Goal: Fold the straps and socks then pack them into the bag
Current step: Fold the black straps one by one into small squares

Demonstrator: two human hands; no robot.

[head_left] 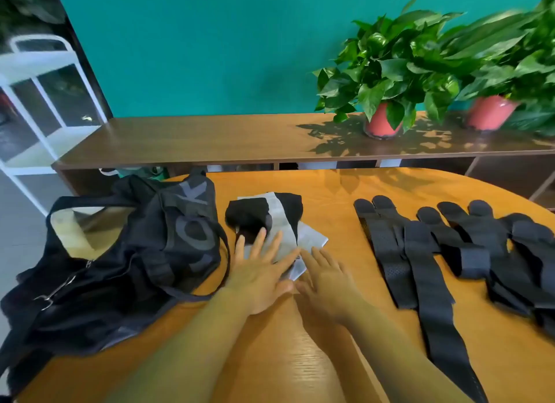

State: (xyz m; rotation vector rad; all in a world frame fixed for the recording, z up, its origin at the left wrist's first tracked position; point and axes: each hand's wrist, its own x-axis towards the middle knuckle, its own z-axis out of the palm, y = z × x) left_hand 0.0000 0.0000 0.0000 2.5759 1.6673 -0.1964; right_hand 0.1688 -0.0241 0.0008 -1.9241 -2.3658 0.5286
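Black bag point(126, 252) sags half-collapsed at the table's left, so packing could snag. Straps point(435, 252) lie tangled and unfolded on the right. Socks point(279, 222) sit mid-table; they could slide. Left hand point(261, 270) and right hand point(327, 285) press flat there, fingers spread, gripping nothing.

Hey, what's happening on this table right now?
A person is folding socks. Both hands, left and right, press flat on a grey sock at the table's middle, beside a rolled black sock. The black bag lies open on the left. The black straps lie spread out on the right, untouched and unfolded.
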